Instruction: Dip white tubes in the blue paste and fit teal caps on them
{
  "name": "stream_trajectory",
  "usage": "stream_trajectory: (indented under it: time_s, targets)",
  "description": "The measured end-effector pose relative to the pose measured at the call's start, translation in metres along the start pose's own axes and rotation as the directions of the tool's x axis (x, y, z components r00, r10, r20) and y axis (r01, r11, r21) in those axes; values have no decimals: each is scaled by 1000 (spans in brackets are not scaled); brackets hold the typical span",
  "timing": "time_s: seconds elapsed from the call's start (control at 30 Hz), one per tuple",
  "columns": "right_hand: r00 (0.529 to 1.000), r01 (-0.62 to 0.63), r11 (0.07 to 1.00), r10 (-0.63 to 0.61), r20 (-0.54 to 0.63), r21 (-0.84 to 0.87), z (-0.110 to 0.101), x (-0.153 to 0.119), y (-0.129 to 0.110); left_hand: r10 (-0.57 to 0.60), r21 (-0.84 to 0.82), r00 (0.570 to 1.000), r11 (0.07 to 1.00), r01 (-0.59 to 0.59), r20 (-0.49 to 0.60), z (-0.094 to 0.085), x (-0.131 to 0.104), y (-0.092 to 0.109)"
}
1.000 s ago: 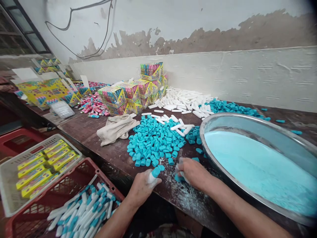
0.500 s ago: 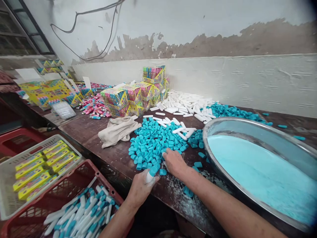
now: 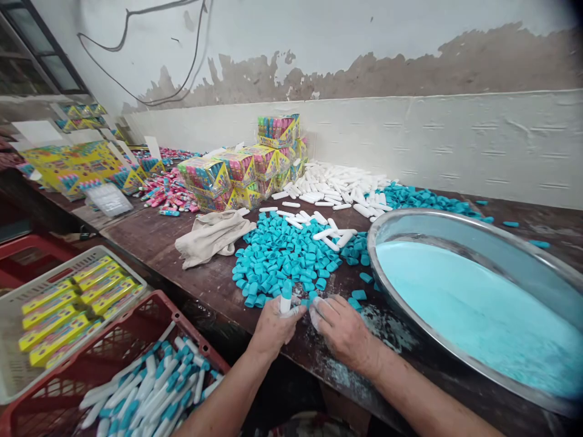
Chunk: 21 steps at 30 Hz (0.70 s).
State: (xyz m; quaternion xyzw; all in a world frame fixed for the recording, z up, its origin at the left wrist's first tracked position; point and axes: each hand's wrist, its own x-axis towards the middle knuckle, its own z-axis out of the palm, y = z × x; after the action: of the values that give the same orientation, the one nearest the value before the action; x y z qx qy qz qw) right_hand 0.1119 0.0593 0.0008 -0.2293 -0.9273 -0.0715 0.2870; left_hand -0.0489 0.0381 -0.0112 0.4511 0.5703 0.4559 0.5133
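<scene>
My left hand (image 3: 276,325) is closed around a white plastic tube (image 3: 285,304) that stands upright with a blue cap (image 3: 286,287) on its top end. Close beside it, at the table's front edge, my right hand (image 3: 344,331) has its powdery fingers pinched together at a small blue cap (image 3: 311,296), partly hidden by the fingertips. Just beyond both hands spreads a heap of loose blue caps (image 3: 286,252). Several white tubes (image 3: 339,182) lie behind the heap, some on top of its far edge.
At right stands a large metal basin (image 3: 378,267) of pale blue powder. A cloth (image 3: 212,237) lies left of the caps. Packed display boxes (image 3: 255,167) are stacked behind. Lower left are a red crate (image 3: 159,303) of capped tubes and a white basket (image 3: 136,270) of yellow boxes.
My right hand has drawn back from the cap heap toward me, with a blue cap at its fingertips. My left hand has tipped its capped tube more upright. The view has shifted slightly.
</scene>
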Motion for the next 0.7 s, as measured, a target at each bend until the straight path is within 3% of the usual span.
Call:
stream_trajectory:
  time_s: [0.07,0.1,0.17,0.2,0.23,0.3,0.4,0.53,0.63,0.7]
  targets:
    - [964,-253,949,265,-38,191,-3,-7,-1,-17,-139,1000,990,18,9,7,-5,-1]
    - [901,-414,856,434,3,311,-4,-9,-1,-16,-166,1000,986,17,9,9,-7,-1]
    - [729,-647,537,645,230,541,-6,-11,-3,-13,-166,1000,986,16,22,12,-12,0]
    - [663,-698,359,651,370,620,-7,-11,-4,-7,-149,999,989,13,40,13,-14,2]
    - [627,-712,204,614,479,671,-8,-10,-5,6,-122,998,993,1,59,14,-16,3]
    - [614,-681,1,547,569,733,-10,-9,-6,65,-16,994,998,-64,83,13,-19,6]
    - [586,-622,-109,592,554,775,-18,-10,-5,189,293,980,935,-199,61,7,-24,9]
    - [586,-595,-209,548,597,776,-32,-11,-1,182,689,971,684,-240,157,-5,-29,5]
    - [575,-635,-221,504,644,740,-38,-9,-3,130,802,958,524,-285,256,-8,-30,-1]
    - [565,-671,-191,493,661,716,-39,-9,-4,119,826,948,468,-316,295,-5,-29,-3]
